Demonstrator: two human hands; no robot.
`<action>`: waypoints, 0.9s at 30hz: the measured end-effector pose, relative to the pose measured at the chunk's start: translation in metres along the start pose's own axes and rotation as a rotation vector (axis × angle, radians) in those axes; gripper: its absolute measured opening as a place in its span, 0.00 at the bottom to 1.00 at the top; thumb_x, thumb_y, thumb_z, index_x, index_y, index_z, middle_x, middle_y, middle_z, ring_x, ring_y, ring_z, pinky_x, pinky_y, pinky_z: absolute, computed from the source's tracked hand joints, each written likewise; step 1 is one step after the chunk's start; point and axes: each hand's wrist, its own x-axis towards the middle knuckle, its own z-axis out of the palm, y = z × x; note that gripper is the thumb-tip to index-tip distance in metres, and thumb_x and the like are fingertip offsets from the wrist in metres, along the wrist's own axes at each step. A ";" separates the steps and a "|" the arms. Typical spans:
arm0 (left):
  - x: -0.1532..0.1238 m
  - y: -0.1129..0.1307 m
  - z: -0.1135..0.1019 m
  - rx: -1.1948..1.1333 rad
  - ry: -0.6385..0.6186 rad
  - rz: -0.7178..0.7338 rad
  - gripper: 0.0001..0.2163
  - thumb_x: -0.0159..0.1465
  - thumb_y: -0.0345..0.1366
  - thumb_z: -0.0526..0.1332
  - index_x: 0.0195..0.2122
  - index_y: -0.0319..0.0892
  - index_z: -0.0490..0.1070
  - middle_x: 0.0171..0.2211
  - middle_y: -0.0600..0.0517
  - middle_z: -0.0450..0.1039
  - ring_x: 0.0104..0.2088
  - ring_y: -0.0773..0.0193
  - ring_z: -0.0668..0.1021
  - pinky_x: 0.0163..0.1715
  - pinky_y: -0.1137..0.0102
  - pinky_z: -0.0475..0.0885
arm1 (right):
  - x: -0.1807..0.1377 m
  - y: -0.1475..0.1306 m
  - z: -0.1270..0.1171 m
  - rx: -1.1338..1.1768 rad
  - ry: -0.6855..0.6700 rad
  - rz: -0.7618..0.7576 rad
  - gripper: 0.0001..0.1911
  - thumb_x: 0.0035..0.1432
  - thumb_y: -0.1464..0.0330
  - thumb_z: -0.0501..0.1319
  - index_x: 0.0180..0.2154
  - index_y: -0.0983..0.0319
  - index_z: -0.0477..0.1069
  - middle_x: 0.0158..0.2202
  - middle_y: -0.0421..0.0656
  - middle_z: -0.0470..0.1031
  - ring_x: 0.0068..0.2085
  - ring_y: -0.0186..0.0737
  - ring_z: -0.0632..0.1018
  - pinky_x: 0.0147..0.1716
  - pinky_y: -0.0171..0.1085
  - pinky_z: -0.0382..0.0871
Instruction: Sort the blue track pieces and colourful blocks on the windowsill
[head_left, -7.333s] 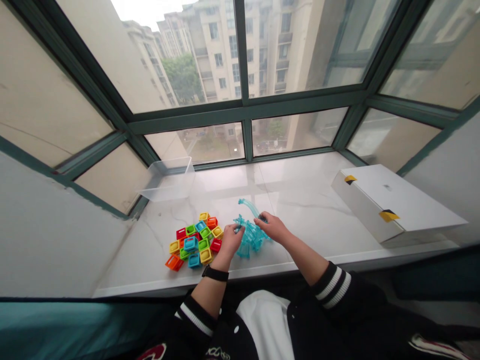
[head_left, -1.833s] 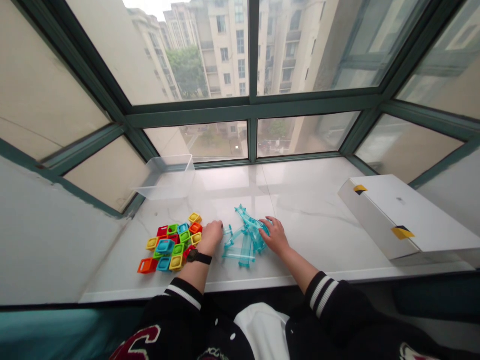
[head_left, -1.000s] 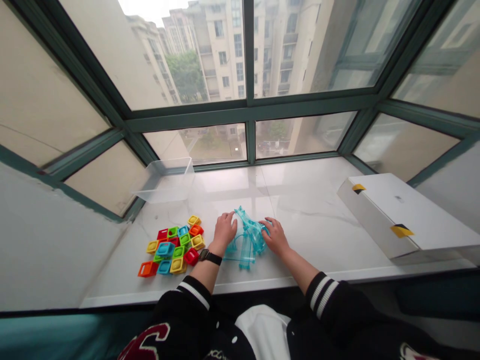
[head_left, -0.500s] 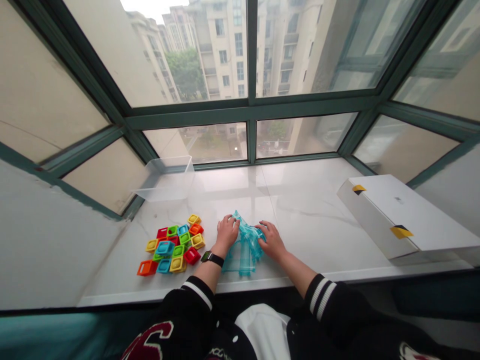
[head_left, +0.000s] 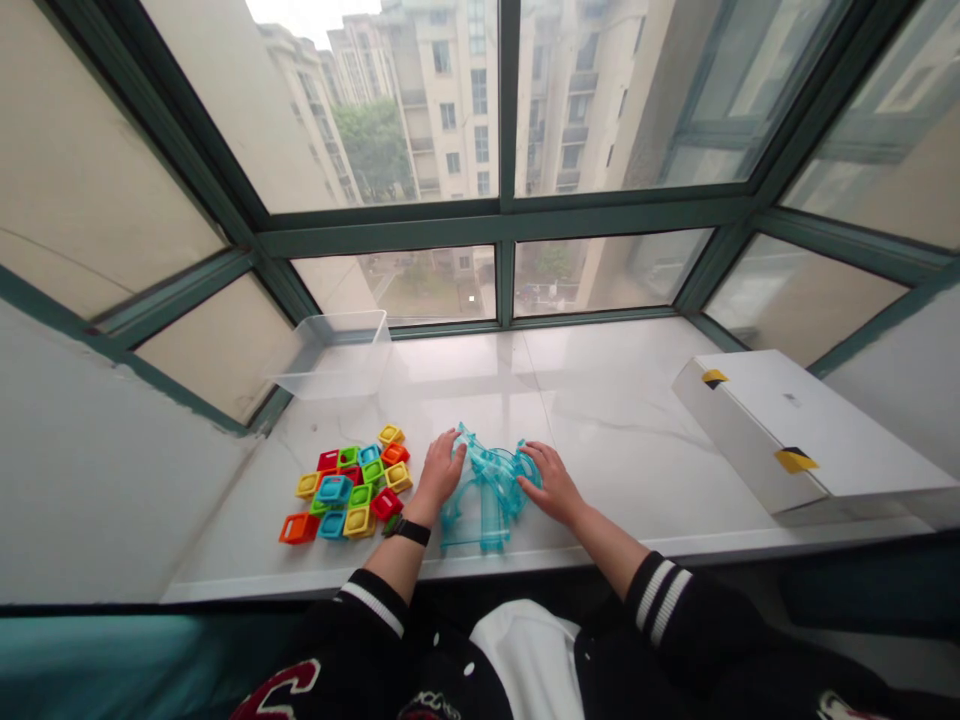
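Observation:
Several see-through blue plastic pieces (head_left: pixel 491 500) lie in a loose heap near the front of the white marble sill (head_left: pixel 615 430). My left hand (head_left: pixel 441 468) rests at the heap's upper left, fingers stretched out and thumb apart, touching or nearly touching the end of one piece. On the right side, my right hand (head_left: pixel 553 482) has its fingers spread against the edge of a curved blue piece. Neither hand is wrapped round anything. Left of my left hand sit small coloured square blocks (head_left: pixel 360 495) in red, yellow, green, blue and orange, bunched together.
A clear plastic bin (head_left: pixel 337 360) stands at the back left by the window. At the right is a white box (head_left: pixel 817 430) with black and yellow tape. Green window frames (head_left: pixel 502 235) border the sill at the back and sides.
My hands have moved a little apart, the left to the left and the right to the right. The blue pieces between them are spread wider.

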 end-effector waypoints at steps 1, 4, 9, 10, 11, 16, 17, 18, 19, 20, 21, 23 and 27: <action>-0.010 -0.004 -0.003 -0.020 0.013 0.016 0.21 0.76 0.44 0.49 0.64 0.42 0.67 0.67 0.42 0.68 0.69 0.56 0.68 0.71 0.55 0.61 | -0.005 0.003 -0.006 0.009 -0.002 -0.007 0.27 0.66 0.59 0.62 0.65 0.56 0.67 0.64 0.52 0.69 0.66 0.54 0.69 0.67 0.55 0.65; -0.050 -0.018 -0.008 -0.059 0.074 0.032 0.22 0.76 0.45 0.49 0.66 0.43 0.64 0.70 0.41 0.64 0.71 0.55 0.65 0.71 0.53 0.60 | -0.025 0.016 -0.017 0.021 -0.005 -0.003 0.29 0.68 0.57 0.61 0.66 0.57 0.65 0.67 0.53 0.67 0.68 0.54 0.68 0.68 0.56 0.64; -0.119 -0.024 -0.003 -0.048 0.166 -0.057 0.23 0.75 0.44 0.50 0.70 0.47 0.59 0.73 0.41 0.58 0.73 0.51 0.62 0.71 0.50 0.62 | -0.054 0.035 -0.013 0.002 0.037 0.048 0.29 0.70 0.57 0.57 0.68 0.57 0.61 0.68 0.53 0.65 0.70 0.55 0.66 0.69 0.58 0.62; -0.127 -0.022 -0.001 -0.047 0.174 -0.068 0.24 0.75 0.44 0.50 0.70 0.47 0.58 0.73 0.41 0.56 0.74 0.51 0.61 0.72 0.50 0.61 | -0.058 0.036 -0.011 -0.004 0.047 0.052 0.29 0.71 0.57 0.57 0.68 0.57 0.61 0.69 0.53 0.65 0.70 0.54 0.66 0.69 0.58 0.62; -0.132 -0.020 0.000 -0.047 0.182 -0.074 0.24 0.75 0.44 0.50 0.70 0.47 0.57 0.73 0.40 0.56 0.74 0.51 0.61 0.72 0.49 0.61 | -0.060 0.037 -0.009 -0.012 0.059 0.054 0.29 0.71 0.57 0.56 0.68 0.58 0.60 0.68 0.54 0.65 0.70 0.54 0.66 0.69 0.58 0.62; -0.130 -0.017 0.003 -0.051 0.198 -0.085 0.22 0.76 0.43 0.48 0.68 0.44 0.59 0.69 0.39 0.63 0.71 0.51 0.65 0.72 0.50 0.61 | -0.061 0.039 -0.003 -0.039 0.121 0.073 0.27 0.72 0.58 0.55 0.67 0.60 0.62 0.64 0.55 0.70 0.66 0.54 0.70 0.68 0.58 0.64; -0.128 -0.018 0.004 -0.050 0.200 -0.086 0.22 0.76 0.42 0.48 0.68 0.44 0.59 0.68 0.38 0.64 0.71 0.51 0.65 0.71 0.49 0.61 | -0.060 0.039 -0.003 -0.037 0.128 0.080 0.26 0.71 0.59 0.55 0.66 0.61 0.63 0.63 0.55 0.71 0.65 0.55 0.71 0.67 0.58 0.65; -0.126 -0.019 0.005 -0.050 0.203 -0.082 0.21 0.76 0.42 0.48 0.68 0.44 0.60 0.68 0.38 0.64 0.70 0.51 0.66 0.71 0.49 0.62 | -0.059 0.040 -0.003 -0.031 0.135 0.088 0.25 0.71 0.59 0.55 0.65 0.61 0.65 0.61 0.55 0.72 0.64 0.55 0.72 0.66 0.58 0.66; -0.125 -0.021 0.006 -0.049 0.210 -0.073 0.21 0.76 0.42 0.48 0.67 0.43 0.60 0.67 0.37 0.65 0.70 0.50 0.67 0.70 0.48 0.63 | -0.059 0.041 -0.002 -0.022 0.147 0.098 0.24 0.71 0.60 0.55 0.63 0.61 0.66 0.60 0.55 0.73 0.63 0.55 0.73 0.65 0.59 0.67; -0.125 -0.024 0.008 -0.049 0.220 -0.061 0.21 0.76 0.42 0.49 0.67 0.43 0.61 0.66 0.37 0.66 0.69 0.49 0.67 0.70 0.46 0.64 | -0.059 0.042 -0.002 -0.011 0.163 0.110 0.23 0.70 0.61 0.56 0.62 0.61 0.67 0.58 0.55 0.74 0.61 0.55 0.73 0.65 0.59 0.68; -0.124 -0.026 0.009 -0.050 0.231 -0.047 0.21 0.76 0.42 0.49 0.66 0.42 0.62 0.66 0.36 0.66 0.69 0.48 0.68 0.69 0.45 0.64 | -0.059 0.043 -0.002 0.005 0.181 0.125 0.22 0.69 0.61 0.56 0.61 0.61 0.68 0.57 0.54 0.75 0.60 0.55 0.74 0.64 0.59 0.68; -0.124 -0.030 0.013 -0.058 0.255 -0.023 0.21 0.76 0.43 0.50 0.66 0.42 0.63 0.65 0.36 0.67 0.68 0.46 0.69 0.68 0.43 0.65 | -0.062 0.045 -0.004 0.050 0.219 0.165 0.21 0.68 0.62 0.57 0.59 0.61 0.69 0.55 0.54 0.76 0.58 0.54 0.76 0.62 0.58 0.70; -0.125 -0.034 0.016 -0.085 0.293 -0.006 0.21 0.75 0.44 0.51 0.66 0.43 0.63 0.65 0.37 0.68 0.67 0.45 0.70 0.67 0.42 0.65 | -0.076 0.046 -0.012 0.142 0.241 0.243 0.19 0.66 0.63 0.58 0.57 0.60 0.71 0.53 0.52 0.77 0.55 0.52 0.78 0.58 0.54 0.75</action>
